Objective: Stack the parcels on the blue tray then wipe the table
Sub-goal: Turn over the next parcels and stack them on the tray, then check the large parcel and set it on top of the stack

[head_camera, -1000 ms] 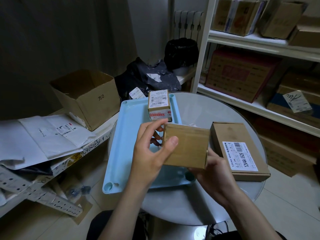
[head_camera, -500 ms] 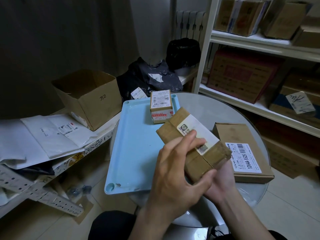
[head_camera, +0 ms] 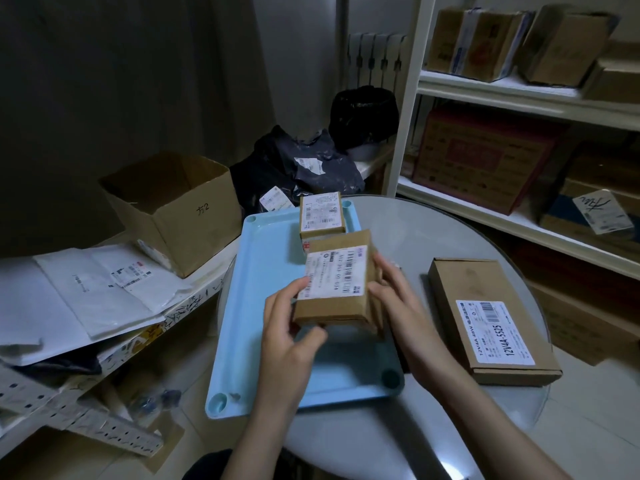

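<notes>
Round table point(head_camera: 398, 230): three parcels point(head_camera: 337, 282), one tray point(head_camera: 263, 271)

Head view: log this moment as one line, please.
phase: stacking | both hands: left hand and right hand hold labelled parcel over blue tray | on tray: small parcel | on table: flat parcel

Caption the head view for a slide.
Both hands, left hand and right hand, hold a labelled parcel over the blue tray.

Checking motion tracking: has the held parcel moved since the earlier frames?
Yes. The held parcel, in the left hand and right hand, has moved away from the flat box and over the blue tray, label now up.
</notes>
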